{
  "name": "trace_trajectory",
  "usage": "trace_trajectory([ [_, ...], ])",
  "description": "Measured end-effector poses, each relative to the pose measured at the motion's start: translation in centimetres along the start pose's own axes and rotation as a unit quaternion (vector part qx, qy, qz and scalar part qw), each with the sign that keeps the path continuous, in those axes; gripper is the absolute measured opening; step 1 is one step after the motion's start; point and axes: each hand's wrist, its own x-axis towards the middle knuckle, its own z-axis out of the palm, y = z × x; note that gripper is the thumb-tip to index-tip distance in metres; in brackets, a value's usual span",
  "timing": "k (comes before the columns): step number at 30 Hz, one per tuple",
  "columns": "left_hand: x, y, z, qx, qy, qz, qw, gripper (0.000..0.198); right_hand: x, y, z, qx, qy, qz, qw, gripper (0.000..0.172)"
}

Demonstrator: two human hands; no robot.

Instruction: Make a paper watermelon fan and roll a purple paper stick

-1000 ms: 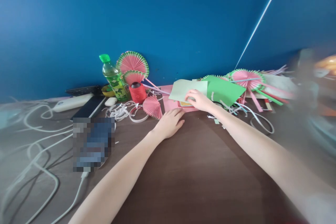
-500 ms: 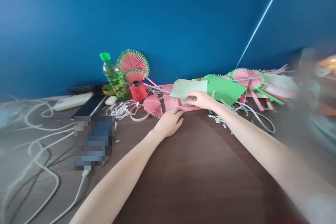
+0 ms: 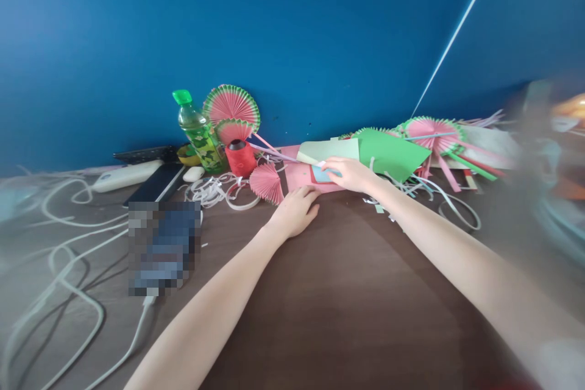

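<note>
My left hand point(image 3: 296, 212) lies flat and open on the brown table point(image 3: 338, 292), its fingertips at the edge of a pink paper sheet point(image 3: 297, 175). My right hand point(image 3: 350, 173) reaches further back, fingers curled on a stack of coloured paper point(image 3: 322, 175) under a pale green sheet point(image 3: 329, 150). A light blue sheet shows at its fingertips. A bright green sheet point(image 3: 393, 155) lies just to the right.
A green bottle point(image 3: 197, 131), a red thread spool point(image 3: 240, 158) and pink pleated paper fans point(image 3: 231, 107) stand by the blue wall. More fans and paper strips point(image 3: 434, 134) lie at the right. White cables point(image 3: 68, 274) and a phone point(image 3: 155, 186) fill the left.
My right hand has shifted slightly on the paper stack, and the pale green sheet has slid back, baring a light blue sheet. My left hand has stayed put.
</note>
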Motion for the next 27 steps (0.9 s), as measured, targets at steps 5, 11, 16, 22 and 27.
trace_trajectory([
  [5, 0.0, 0.1, 0.0, -0.001, 0.004, 0.001, 1.0, 0.035, 0.0, 0.6, 0.0, 0.014, -0.019, -0.007, 1.0, 0.024],
  [11, -0.1, 0.0, 0.1, -0.001, 0.003, -0.004, 1.0, 0.034, 0.1, 0.5, -0.3, 0.024, -0.025, -0.003, 0.999, 0.024],
  [16, -0.1, 0.1, -0.1, -0.003, 0.001, -0.007, 1.0, 0.034, 0.3, 0.4, -0.3, 0.053, -0.007, 0.027, 0.998, 0.022],
  [22, 0.0, 0.2, -0.1, -0.014, 0.005, -0.009, 1.0, 0.034, 0.5, -0.1, -0.3, 0.054, 0.022, 0.065, 0.996, 0.017],
  [27, 0.4, 0.3, -0.6, -0.075, 0.032, -0.034, 0.996, 0.033, 0.8, -0.1, -1.0, 0.102, 0.007, 0.13, 0.986, 0.019],
])
